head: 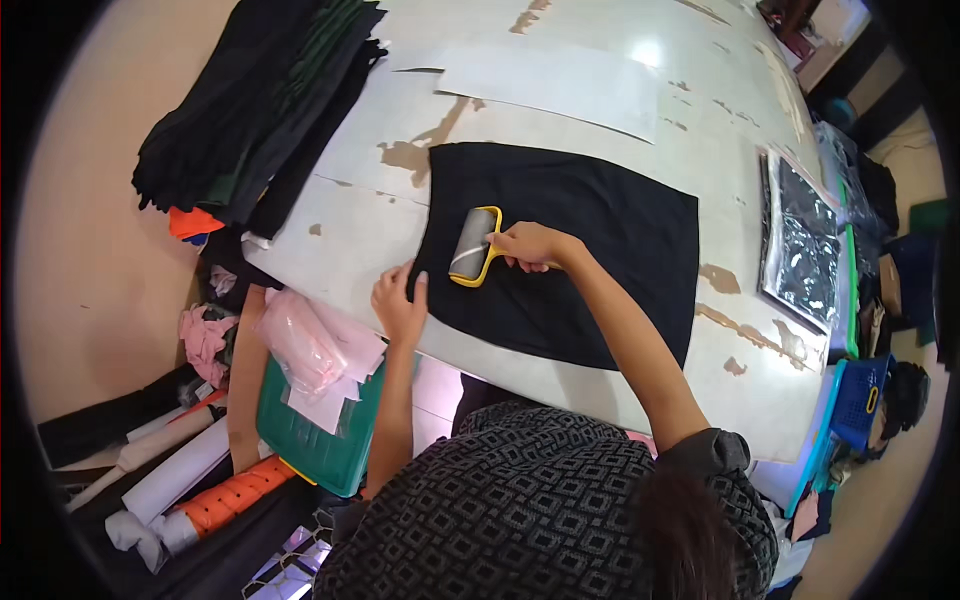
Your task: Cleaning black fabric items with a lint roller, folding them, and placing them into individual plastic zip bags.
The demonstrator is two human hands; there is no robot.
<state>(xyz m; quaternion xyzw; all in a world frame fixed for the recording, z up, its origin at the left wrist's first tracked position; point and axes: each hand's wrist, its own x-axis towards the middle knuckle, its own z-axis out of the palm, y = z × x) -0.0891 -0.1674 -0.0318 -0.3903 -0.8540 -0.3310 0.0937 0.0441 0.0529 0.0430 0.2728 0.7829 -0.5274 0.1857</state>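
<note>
A black fabric garment piece (592,247), perhaps a skirt, lies flat on the white worktable (360,247). My right hand (532,246) grips the handle of a lint roller (474,244) with a yellow frame and a grey roll. The roll rests over the left part of the black fabric. At that fabric's left edge is my left hand (403,300), its thumb apart from the fingers and touching the edge. Whether it pinches the cloth cannot be told.
A stack of dark folded garments (262,97) stands at the table's back left. White paper (547,90) lies beyond the fabric. Plastic-wrapped dark garments (802,240) are at the right. Below the left edge, a green lid (319,450) holds a pink wrapped bundle (304,337).
</note>
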